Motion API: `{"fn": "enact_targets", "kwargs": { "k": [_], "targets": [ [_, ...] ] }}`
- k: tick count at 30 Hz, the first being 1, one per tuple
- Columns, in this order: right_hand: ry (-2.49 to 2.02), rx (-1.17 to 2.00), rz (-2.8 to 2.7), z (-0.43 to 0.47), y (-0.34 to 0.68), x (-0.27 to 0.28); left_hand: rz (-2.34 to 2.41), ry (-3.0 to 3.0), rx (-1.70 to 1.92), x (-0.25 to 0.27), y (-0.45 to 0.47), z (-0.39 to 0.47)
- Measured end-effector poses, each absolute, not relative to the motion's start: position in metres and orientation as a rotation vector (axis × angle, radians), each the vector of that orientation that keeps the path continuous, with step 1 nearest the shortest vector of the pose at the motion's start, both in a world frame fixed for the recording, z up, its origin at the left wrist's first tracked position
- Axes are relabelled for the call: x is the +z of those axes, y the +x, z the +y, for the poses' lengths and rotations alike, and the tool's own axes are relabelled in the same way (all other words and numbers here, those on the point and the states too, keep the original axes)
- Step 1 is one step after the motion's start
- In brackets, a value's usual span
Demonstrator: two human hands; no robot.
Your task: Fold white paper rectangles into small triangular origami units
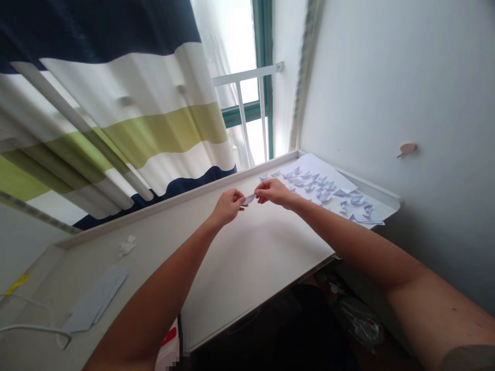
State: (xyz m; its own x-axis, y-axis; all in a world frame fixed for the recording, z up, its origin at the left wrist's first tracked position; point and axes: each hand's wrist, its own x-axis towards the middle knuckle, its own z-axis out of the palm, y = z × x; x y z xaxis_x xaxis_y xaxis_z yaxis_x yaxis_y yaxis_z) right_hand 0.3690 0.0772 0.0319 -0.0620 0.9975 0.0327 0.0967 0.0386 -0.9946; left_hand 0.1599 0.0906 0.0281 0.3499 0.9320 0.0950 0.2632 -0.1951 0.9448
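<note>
Above the middle of the white desk, my left hand (229, 207) pinches one end of a small folded paper boat (249, 199). The other end is between the fingertips of my right hand (274, 192), so the paper spans the short gap between the two hands. Its finer folds are too small to make out. Just beyond and to the right of my right hand, many small white paper boats (324, 191) stand in loose rows on the desk.
Behind the boats lies a large white paper sheet (315, 167). Cut paper pieces (96, 299) and a crumpled white scrap (127, 246) rest at the left, near a white cable (34, 327). A raised rim (154, 208) edges the desk (247, 273) below a striped curtain (154, 123).
</note>
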Motion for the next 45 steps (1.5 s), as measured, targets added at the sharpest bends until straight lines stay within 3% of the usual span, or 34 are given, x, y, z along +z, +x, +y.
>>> {"fn": "enact_targets", "kwargs": {
  "k": [7,18,28,35,42,45],
  "targets": [
    [-1.389,1.102,-1.328,0.092,0.449,0.015,1.02,1.752,0.781,-0.003,0.251,0.131],
    [-1.637,0.838,-1.272,0.194,0.55,0.036,0.965,2.34,0.762,0.019,0.351,0.245],
    [-1.845,0.767,-1.26,0.238,0.57,0.011,1.034,2.331,0.71,0.007,0.376,0.282],
    [-1.672,0.772,-1.632,0.209,0.483,0.042,1.048,2.233,0.942,0.035,0.249,0.226],
    [-1.067,1.048,-2.323,0.119,0.236,0.053,1.4,1.85,1.326,0.034,0.002,0.068],
    [-0.752,0.952,-2.588,0.07,0.124,0.043,1.712,1.738,1.285,0.021,-0.095,-0.011]
  ]
}}
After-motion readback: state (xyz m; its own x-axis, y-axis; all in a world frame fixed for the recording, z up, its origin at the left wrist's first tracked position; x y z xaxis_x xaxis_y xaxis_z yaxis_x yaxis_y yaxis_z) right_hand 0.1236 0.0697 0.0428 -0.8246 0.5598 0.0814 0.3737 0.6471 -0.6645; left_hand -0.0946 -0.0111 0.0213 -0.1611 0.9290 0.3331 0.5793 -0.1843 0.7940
